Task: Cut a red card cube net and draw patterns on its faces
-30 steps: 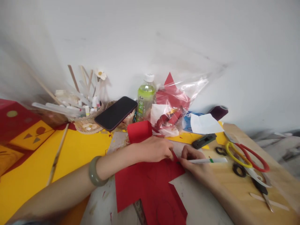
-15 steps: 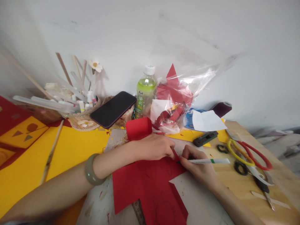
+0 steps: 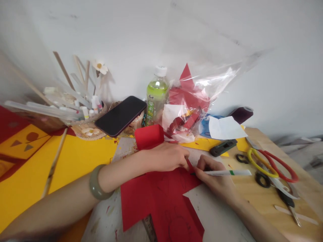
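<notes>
My left hand (image 3: pixel 168 157), a green bangle on its wrist, lies over the red paper (image 3: pixel 161 195) with its fingers curled down and closed. A narrow red paper edge (image 3: pixel 190 165) shows at its fingertips; how the fingers grip it is partly hidden. The red paper is a folded cut-out with dark drawn outlines on its lower part. My right hand (image 3: pixel 214 174) is shut around a white marker with a green band (image 3: pixel 234 172), holding it nearly level. The marker's tip meets the red paper beside my left fingertips. A curled red flap (image 3: pixel 149 135) stands up behind my left wrist.
Behind stand a green drink bottle (image 3: pixel 156 94), a phone (image 3: pixel 121 116) on a basket, and a clear bag of red scraps (image 3: pixel 194 111). At right lie a black stapler-like tool (image 3: pixel 223 148), scissors (image 3: pixel 280 164) and a craft knife (image 3: pixel 286 198). A wooden stick (image 3: pixel 54 163) lies left.
The view has shifted slightly. Both hands keep nearly the same place and grip, the marker tip still at the paper by my left fingertips.
</notes>
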Available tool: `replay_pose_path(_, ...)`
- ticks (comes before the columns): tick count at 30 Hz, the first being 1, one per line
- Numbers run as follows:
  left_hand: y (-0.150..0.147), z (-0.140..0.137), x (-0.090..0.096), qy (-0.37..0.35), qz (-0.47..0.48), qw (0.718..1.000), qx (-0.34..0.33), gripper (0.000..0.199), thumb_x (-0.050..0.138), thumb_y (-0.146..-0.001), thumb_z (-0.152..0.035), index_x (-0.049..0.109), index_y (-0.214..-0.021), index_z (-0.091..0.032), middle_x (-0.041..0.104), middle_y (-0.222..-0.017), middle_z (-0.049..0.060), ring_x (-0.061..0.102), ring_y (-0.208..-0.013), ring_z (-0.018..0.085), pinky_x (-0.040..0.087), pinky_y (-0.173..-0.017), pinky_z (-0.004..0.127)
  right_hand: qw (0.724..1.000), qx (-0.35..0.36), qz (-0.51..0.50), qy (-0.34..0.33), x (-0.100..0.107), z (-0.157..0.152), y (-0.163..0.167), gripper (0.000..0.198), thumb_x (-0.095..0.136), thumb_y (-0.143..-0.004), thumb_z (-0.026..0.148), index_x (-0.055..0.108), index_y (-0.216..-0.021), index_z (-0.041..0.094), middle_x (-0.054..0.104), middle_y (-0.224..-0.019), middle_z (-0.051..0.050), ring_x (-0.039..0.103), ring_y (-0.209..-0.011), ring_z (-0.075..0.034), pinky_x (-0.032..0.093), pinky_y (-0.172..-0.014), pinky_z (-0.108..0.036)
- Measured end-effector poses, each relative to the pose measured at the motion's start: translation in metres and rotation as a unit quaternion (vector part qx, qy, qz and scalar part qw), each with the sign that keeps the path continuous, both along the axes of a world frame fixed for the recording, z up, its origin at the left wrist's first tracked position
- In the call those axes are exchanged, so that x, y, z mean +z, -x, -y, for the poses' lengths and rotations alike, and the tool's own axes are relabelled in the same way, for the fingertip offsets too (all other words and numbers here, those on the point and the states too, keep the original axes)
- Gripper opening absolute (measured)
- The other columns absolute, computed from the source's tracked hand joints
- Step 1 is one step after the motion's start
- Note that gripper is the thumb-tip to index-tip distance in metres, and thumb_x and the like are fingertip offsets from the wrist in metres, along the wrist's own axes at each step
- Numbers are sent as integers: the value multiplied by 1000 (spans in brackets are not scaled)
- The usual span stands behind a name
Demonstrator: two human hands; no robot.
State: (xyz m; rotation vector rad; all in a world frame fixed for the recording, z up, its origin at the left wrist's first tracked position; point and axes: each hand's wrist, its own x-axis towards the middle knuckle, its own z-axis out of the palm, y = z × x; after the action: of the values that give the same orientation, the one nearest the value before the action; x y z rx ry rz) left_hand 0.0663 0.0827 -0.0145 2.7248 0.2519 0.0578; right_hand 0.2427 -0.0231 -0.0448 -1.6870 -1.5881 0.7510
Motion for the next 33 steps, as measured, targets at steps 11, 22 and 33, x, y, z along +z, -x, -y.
replay_pose_path(11,1,-2,-6,29,22,999,1,29,50,-93,-16,73,-103,-29,68,-104,-2,62,-95,17,44,-68,25,1000,0,0,-9,3,0,2,22,51,-71,23,35,-56,24,38,-53,6,32,-50,-12,25,-46,-25)
replay_pose_path(22,1,-1,-5,13,21,1000,0,28,52,-92,-15,73,-104,-29,69,-105,-2,61,-98,17,45,-71,24,1000,2,5,-10,4,0,2,20,49,-72,23,36,-58,25,39,-54,5,33,-51,-12,26,-47,-25)
replay_pose_path(33,1,-2,-8,7,26,1000,-7,30,51,-92,-14,73,-103,-30,68,-104,-1,61,-96,17,44,-69,25,1000,2,10,-19,2,2,0,21,49,-73,23,34,-58,25,37,-54,6,32,-51,-12,26,-46,-25)
